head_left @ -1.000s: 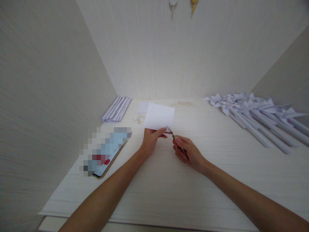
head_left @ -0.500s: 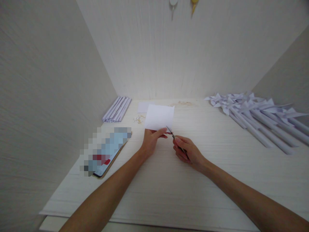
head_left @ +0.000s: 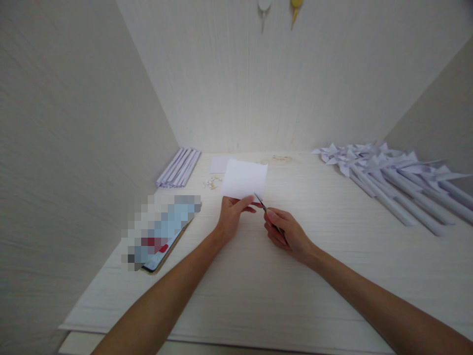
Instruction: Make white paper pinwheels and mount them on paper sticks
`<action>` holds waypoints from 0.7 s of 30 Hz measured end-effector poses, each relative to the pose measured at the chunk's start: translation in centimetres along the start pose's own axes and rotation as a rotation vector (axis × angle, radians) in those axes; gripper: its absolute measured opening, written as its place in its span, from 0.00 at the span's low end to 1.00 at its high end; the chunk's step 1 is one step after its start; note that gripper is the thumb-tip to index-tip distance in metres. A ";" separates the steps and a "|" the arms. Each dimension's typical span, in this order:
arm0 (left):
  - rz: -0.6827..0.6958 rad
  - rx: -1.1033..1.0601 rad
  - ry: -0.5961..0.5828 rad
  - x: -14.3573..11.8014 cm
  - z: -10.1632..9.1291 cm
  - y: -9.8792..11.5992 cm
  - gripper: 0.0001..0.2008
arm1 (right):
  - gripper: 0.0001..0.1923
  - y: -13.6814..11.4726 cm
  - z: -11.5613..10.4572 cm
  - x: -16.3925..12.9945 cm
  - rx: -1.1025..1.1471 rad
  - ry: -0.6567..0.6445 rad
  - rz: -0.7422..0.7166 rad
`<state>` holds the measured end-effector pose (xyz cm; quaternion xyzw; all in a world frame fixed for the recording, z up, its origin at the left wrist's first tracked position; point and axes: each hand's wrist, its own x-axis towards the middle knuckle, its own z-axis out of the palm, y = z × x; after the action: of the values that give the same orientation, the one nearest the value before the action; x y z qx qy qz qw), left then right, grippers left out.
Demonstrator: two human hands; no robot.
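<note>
A white square sheet of paper (head_left: pixel 244 179) is held up over the table by my left hand (head_left: pixel 232 213), its thumb on top along the near edge and the fingers beneath. My right hand (head_left: pixel 286 228) is closed round a small pair of scissors (head_left: pixel 260 201). The blades point up and left, with their tip at the paper's near right corner beside my left thumb. Most of the scissors' handles are hidden in my right hand, and I cannot tell whether the blades have cut into the paper.
Rolled paper tubes (head_left: pixel 179 167) lie at the back left, near another white sheet (head_left: pixel 219 164) and small pale bits (head_left: pixel 212 182). A phone (head_left: pixel 170 246), partly blurred, rests at left. Paper pinwheels on tubes (head_left: pixel 399 177) are piled at right. Walls (head_left: pixel 236 88) enclose the table.
The paper tilts very slightly, its right side a little lower. Both hands keep nearly the same place and grip.
</note>
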<state>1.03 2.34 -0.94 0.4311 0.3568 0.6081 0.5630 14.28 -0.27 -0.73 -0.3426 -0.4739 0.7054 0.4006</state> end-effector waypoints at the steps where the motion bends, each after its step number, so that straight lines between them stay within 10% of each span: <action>1: 0.006 -0.007 0.005 0.0 0.0 0.0 0.05 | 0.18 0.0 0.0 0.0 0.003 -0.003 -0.001; 9: 0.035 -0.027 0.190 0.3 0.1 0.1 0.12 | 0.18 0.0 0.1 -0.2 0.004 -0.004 0.001; 21: 0.009 0.032 0.160 0.1 0.3 0.0 0.12 | 0.18 0.0 0.0 -0.1 -0.003 0.001 0.006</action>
<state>1.30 2.40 -0.85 0.3916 0.4085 0.6375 0.5228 14.31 -0.32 -0.74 -0.3448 -0.4737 0.7057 0.3983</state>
